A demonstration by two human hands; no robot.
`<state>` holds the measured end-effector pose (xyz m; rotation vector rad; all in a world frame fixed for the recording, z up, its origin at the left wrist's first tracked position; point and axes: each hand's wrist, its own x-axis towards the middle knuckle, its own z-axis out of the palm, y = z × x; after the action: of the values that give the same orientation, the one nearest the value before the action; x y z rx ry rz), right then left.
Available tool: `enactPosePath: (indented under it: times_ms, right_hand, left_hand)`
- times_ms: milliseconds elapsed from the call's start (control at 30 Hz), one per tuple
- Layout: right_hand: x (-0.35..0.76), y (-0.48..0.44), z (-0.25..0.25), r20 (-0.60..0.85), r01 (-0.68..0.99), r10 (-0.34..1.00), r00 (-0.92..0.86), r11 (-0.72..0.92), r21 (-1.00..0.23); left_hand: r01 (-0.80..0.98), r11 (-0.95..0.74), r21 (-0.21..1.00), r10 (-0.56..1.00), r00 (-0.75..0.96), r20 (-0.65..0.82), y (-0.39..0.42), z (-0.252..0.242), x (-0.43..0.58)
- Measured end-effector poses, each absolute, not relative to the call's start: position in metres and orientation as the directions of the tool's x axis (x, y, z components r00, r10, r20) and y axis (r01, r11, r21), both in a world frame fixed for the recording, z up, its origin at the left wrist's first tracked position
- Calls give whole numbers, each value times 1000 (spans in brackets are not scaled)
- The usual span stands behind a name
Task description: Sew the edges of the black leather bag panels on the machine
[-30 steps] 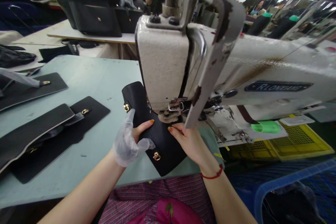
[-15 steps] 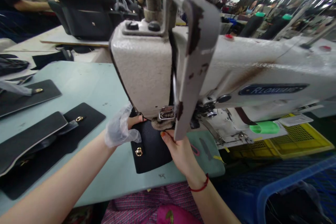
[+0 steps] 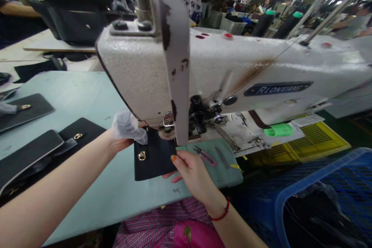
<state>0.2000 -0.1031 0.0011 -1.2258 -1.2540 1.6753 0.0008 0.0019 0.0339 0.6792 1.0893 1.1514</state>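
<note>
A black leather piece (image 3: 155, 157) with a gold clasp lies under the head of a white sewing machine (image 3: 203, 73). My left hand (image 3: 123, 133), partly in a thin clear plastic glove, rests on the piece's left top edge, and the machine head hides its fingertips. My right hand (image 3: 190, 172) grips the piece's lower right corner, thumb on top and fingers beneath. The far part of the piece is hidden behind the machine.
More black leather pieces with gold clasps (image 3: 43, 151) lie on the pale blue table (image 3: 87, 97) to the left. Pink thread snips (image 3: 205, 155) sit right of the machine foot. A yellow tray (image 3: 314, 143) and blue crate (image 3: 319, 193) stand at right. Black bags (image 3: 75, 27) are stacked behind.
The leather piece has slid further under the machine head and turned square to it. My hands followed it, and my view has swung to the right.
</note>
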Motion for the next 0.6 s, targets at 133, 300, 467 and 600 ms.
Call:
enactPosePath:
  times_ms: [133,300,467,600]
  right_hand:
    - [201,-114,0,-286,-108,889,-357,-344,-933]
    - [202,-117,-1,-286,-296,871,-400,-417,-859]
    - [201,-116,-5,-245,-349,867,-434,-413,-841]
    - [203,-115,-2,-208,-293,874,-438,-358,-887]
  left_hand:
    - [-470,497,729,849,90,-520,-27,9,-21]
    - [-805,293,516,900,50,-432,-112,-29,-25]
    - [-792,195,579,955,19,-296,-157,-29,35]
    - [-652,370,662,881,22,-472,-137,-20,67]
